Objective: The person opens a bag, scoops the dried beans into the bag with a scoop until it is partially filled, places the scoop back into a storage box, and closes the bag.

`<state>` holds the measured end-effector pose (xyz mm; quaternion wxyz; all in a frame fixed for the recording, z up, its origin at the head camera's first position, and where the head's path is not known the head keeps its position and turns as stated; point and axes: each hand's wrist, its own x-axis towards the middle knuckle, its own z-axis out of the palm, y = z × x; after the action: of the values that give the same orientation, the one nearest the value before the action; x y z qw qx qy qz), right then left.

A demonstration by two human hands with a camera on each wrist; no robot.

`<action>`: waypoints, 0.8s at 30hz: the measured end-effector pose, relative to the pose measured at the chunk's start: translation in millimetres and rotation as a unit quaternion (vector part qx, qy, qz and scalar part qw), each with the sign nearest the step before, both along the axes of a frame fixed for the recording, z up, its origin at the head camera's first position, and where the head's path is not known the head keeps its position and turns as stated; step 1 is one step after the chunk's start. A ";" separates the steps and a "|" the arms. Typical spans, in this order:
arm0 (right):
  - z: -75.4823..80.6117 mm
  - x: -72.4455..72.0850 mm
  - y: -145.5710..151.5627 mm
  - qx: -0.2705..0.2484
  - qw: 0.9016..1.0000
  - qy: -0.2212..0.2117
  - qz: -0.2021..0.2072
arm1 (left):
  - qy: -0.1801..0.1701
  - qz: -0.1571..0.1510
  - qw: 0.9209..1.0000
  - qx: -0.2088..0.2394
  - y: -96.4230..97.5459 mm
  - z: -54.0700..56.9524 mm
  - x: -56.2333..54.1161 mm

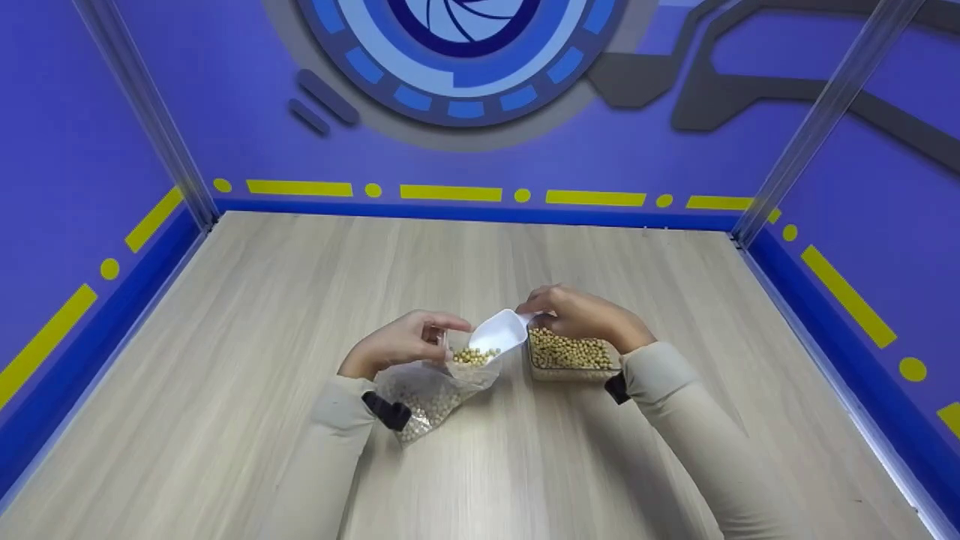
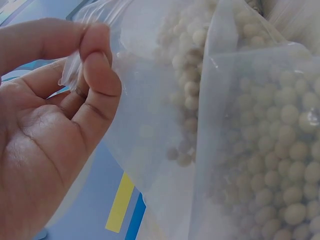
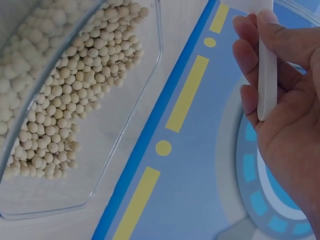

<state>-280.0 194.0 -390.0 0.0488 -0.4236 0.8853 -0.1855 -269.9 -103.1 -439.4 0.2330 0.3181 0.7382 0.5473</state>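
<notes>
My left hand (image 1: 401, 343) pinches the rim of a clear plastic bag (image 1: 427, 401) between thumb and fingertips. Dried soybeans (image 2: 287, 165) fill the lower part of this bag, which lies slanted toward me on the table. In my right hand (image 1: 581, 313) is the handle of a white scoop (image 1: 501, 330), gripped by thumb and curled fingers. The scoop tilts down to the left, its front lip inside the bag's mouth, and loose soybeans (image 1: 472, 357) show right at that lip. Beneath the right hand stands a clear box (image 1: 574, 374) of soybeans.
A pale wood-grain table (image 1: 360, 262) carries everything. Blue panels with yellow marks (image 1: 450, 193) close it off at the back and both sides. Each wrist wears a small black strap mount (image 1: 386, 411). The box stands just right of the bag.
</notes>
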 end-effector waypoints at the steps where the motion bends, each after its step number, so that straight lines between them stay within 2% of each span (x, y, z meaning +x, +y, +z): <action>1: 0.4 0.0 0.0 0.001 1.000 0.001 0.000 | 0.003 0.001 1.000 0.000 0.1 0.0 -0.1; 9: 6.0 0.5 -0.2 0.000 1.000 0.013 0.004 | -0.001 0.014 1.000 0.004 1.0 2.6 0.6; 17: 13.1 0.7 0.8 -0.002 0.999 0.031 0.003 | 0.023 0.033 0.999 -0.004 0.5 6.9 0.3; 24: 18.3 -1.5 2.9 -0.020 0.998 0.049 0.024 | 0.023 0.040 0.999 -0.010 0.6 13.8 0.4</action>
<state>-281.6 196.9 -371.7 0.0011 -0.4538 0.8726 -0.1807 -269.5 -102.5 -425.6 0.1973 0.2986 0.7606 0.5417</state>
